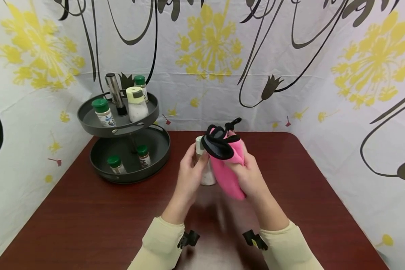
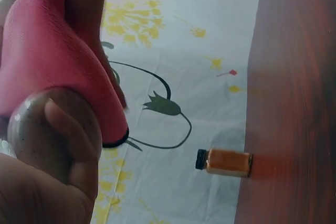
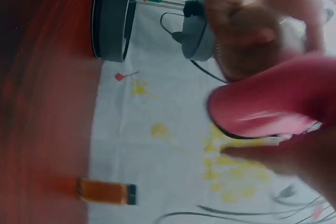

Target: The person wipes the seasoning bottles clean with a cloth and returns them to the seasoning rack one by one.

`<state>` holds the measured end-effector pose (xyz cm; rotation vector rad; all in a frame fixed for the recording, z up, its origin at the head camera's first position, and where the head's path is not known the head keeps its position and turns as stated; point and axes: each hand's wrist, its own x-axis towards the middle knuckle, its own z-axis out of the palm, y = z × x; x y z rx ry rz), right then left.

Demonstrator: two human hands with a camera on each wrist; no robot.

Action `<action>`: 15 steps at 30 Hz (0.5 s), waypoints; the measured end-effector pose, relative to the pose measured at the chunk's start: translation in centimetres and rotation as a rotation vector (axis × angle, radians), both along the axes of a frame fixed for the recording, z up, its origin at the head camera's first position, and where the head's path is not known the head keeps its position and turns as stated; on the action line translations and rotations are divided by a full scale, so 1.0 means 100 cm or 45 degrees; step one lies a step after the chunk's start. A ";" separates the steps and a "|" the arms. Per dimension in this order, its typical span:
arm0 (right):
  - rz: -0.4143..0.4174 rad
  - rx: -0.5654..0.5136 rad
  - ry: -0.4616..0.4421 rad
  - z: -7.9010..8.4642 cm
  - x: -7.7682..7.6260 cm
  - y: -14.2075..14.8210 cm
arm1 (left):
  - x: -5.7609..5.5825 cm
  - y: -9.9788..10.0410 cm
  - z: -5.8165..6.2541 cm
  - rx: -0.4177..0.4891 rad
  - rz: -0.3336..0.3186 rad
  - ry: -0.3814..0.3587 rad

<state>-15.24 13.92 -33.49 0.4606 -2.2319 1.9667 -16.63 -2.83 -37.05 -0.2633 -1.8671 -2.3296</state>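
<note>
My left hand (image 1: 186,173) grips a clear shaker bottle (image 1: 208,177) with a pale cap and whitish contents, held above the table. In the left wrist view its rounded base (image 2: 37,129) faces the camera, a finger curled along it. My right hand (image 1: 251,173) holds a pink cloth (image 1: 227,179) with black edging against the bottle's side. Black trim and a dark cord bunch up at the cloth's top. In the right wrist view the cloth (image 3: 262,100) covers part of the bottle and blurs; some right fingers are hidden behind it.
At left stands a two-tier dark tray (image 1: 119,131). Its upper tier bears green-capped jars (image 1: 102,112), a cream-capped shaker (image 1: 136,105) and a metallic cylinder (image 1: 115,93); two more green-capped jars sit below. A black-capped orange-brown bottle (image 2: 226,162) stands on the table (image 1: 290,202), hidden in the head view.
</note>
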 end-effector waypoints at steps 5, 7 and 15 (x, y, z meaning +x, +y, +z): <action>0.113 -0.112 -0.200 -0.006 -0.008 0.006 | 0.004 -0.003 -0.002 0.015 -0.046 -0.020; 0.071 -0.148 -0.258 -0.009 -0.009 0.006 | 0.004 -0.005 -0.004 0.028 -0.020 -0.028; -0.317 -0.016 0.658 -0.011 -0.026 0.011 | 0.004 -0.005 -0.007 -0.071 -0.025 -0.029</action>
